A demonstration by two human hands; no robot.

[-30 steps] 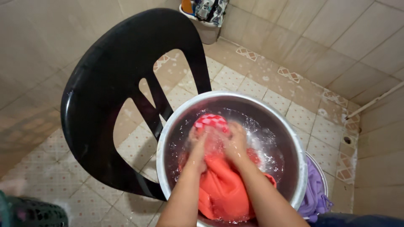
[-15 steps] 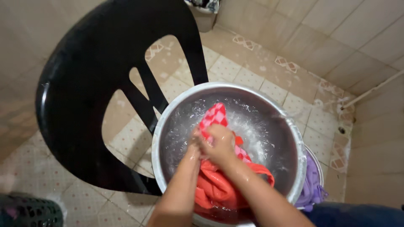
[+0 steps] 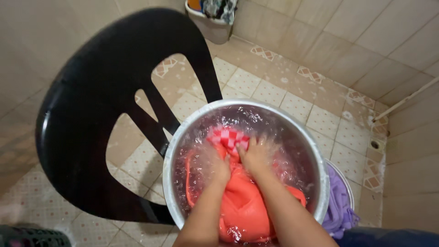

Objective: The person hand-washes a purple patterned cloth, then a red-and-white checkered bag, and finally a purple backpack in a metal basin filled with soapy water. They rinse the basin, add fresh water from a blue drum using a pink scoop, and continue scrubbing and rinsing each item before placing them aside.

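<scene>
A round metal basin [image 3: 173, 151] full of splashing water sits on a black plastic chair [image 3: 91, 114]. In it lies an orange-red cloth [image 3: 244, 208] with a red-and-white checked part [image 3: 228, 137] at its far end. My left hand [image 3: 220, 168] and my right hand [image 3: 254, 158] are side by side in the water, both gripping the cloth just below the checked part. Water partly hides my fingers.
A second basin holding a purple cloth [image 3: 339, 208] stands at the right, partly under the metal one. A white container [image 3: 211, 23] with items stands in the far corner. A floor drain [image 3: 376, 144] and a wall pipe [image 3: 407, 100] are at right. A dark basket [image 3: 27, 237] is bottom left.
My hands have pushed forward and down into the water, spreading apart on the cloth. The checked part has dropped lower, and the water is splashing more.
</scene>
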